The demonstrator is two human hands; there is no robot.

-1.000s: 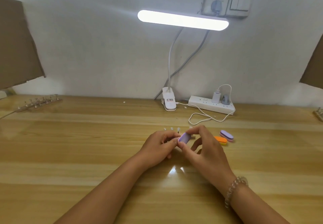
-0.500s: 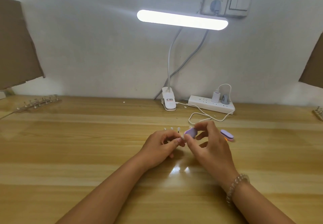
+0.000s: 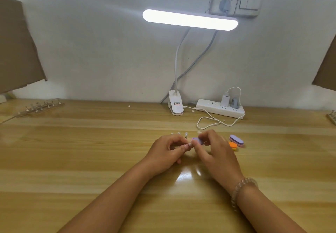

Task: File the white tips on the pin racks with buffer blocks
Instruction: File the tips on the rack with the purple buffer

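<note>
Hands meet over the middle of the table [image 3: 91,160]. Our left hand [image 3: 169,151] pinches a white tip [image 3: 190,144] between thumb and forefinger, the other fingers curled under the palm. Our right hand [image 3: 216,152] grips a purple block [image 3: 197,140] between thumb and fingertips, holding it just right of the tip. The block seems to touch the tip, though the blur there keeps us from being sure.

Just behind our left hand a short row of pins [image 3: 179,133] stands upright, each with a pale cap; what they stand in is hidden by the fingers. To the right of our right hand lie a second purple block [image 3: 236,140] and an orange block [image 3: 233,145], touching each other.

A rack [image 3: 41,106] sits at the far left of the table near the wall, and part of another rack [image 3: 331,117] shows at the right edge. A lit lamp [image 3: 190,20] hangs above, clipped at the back edge beside a power strip [image 3: 220,110]. A bead bracelet [image 3: 244,187] circles our right wrist.
</note>
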